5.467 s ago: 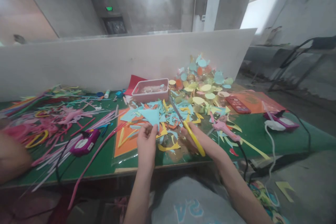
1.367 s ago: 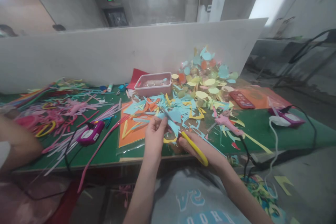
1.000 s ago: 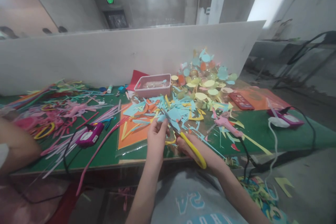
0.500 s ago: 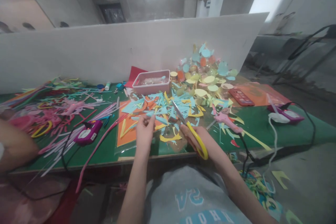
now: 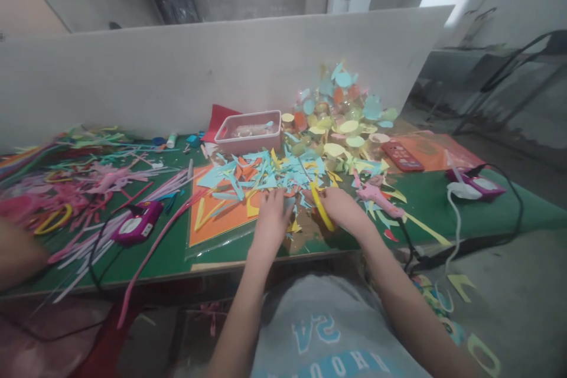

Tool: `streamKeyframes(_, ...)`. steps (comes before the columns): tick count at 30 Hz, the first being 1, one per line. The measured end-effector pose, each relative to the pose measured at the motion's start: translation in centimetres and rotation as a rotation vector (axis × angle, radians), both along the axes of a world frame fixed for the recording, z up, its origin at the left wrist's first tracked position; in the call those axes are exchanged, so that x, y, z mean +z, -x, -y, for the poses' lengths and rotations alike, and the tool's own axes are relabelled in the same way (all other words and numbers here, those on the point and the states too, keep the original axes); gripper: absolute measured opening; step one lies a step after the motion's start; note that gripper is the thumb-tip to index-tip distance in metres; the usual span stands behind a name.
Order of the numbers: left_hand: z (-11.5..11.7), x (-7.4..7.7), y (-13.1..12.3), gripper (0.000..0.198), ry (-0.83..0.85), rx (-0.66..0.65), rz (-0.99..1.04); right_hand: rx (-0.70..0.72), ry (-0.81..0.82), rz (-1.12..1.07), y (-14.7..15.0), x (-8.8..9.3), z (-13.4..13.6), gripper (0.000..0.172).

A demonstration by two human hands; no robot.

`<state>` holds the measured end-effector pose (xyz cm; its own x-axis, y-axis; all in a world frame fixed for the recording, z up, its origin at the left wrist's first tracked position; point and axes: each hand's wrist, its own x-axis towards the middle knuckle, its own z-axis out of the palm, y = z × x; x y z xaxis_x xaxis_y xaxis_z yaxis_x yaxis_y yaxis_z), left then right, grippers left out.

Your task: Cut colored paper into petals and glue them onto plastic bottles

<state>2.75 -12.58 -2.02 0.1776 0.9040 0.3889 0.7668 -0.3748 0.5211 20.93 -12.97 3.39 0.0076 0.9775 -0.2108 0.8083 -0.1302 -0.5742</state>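
My right hand (image 5: 342, 208) is closed on a pair of scissors (image 5: 322, 207) with yellow handles. Their blades point away from me into the heap of cut paper scraps (image 5: 287, 168), mostly light blue with some orange and yellow. My left hand (image 5: 272, 215) lies low over the near side of the heap, its fingers and thumb apart, and I see nothing held in it. Beneath its left side is an orange paper sheet (image 5: 219, 221) with yellow and blue strips on it. A pink glue gun (image 5: 381, 199) rests right of my right hand.
Behind the scraps stand a pink basket (image 5: 250, 143) and a pile of clear balls with paper discs (image 5: 343, 112). A red phone case (image 5: 402, 156) lies at right. Purple power boxes (image 5: 138, 223) with cables sit at both sides. Another person's arm (image 5: 20, 254) reaches in at far left.
My left hand has moved right, and its pinched fingers have come apart. My right hand has moved slightly away from me, bringing the scissors into the scraps. The view has shifted a little.
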Motion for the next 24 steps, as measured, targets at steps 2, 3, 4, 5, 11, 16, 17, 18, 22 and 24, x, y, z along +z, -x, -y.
streamKeyframes(2,0.0,-0.7,0.1,0.021,-0.026,0.011,-0.010,0.005,0.002,0.076,0.5,0.0,-1.3,0.058)
streamKeyframes(3,0.0,-0.9,0.2,0.018,-0.034,0.021,-0.004,0.015,-0.004,0.092,0.8,-0.1,-1.9,0.054)
streamKeyframes(4,0.1,-1.0,0.3,0.016,-0.043,0.032,0.005,0.024,-0.013,0.112,1.2,-0.2,-2.4,0.050)
streamKeyframes(5,0.2,-1.0,0.5,0.014,-0.052,0.042,0.014,0.030,-0.021,0.134,1.5,-0.2,-2.9,0.045)
streamKeyframes(11,1.8,0.9,1.0,0.013,-0.209,0.081,0.182,0.014,-0.084,0.234,3.9,0.6,-4.2,0.031)
streamKeyframes(16,2.0,2.6,1.7,0.013,-0.308,0.136,0.256,0.137,-0.299,0.055,4.3,1.8,-3.1,0.030)
streamKeyframes(17,1.8,2.8,1.7,0.016,-0.296,0.167,0.282,0.218,-0.316,-0.132,4.1,1.9,-2.7,0.029)
streamKeyframes(18,1.6,3.0,1.8,0.017,-0.275,0.203,0.317,0.296,-0.273,-0.331,3.9,2.0,-2.2,0.029)
streamKeyframes(22,0.8,3.3,1.3,0.023,-0.083,0.331,0.546,0.366,-0.034,-0.751,3.6,1.5,-0.8,0.030)
streamKeyframes(24,0.4,3.5,0.7,0.026,0.010,0.371,0.656,0.353,0.000,-0.800,4.0,1.0,-0.7,0.026)
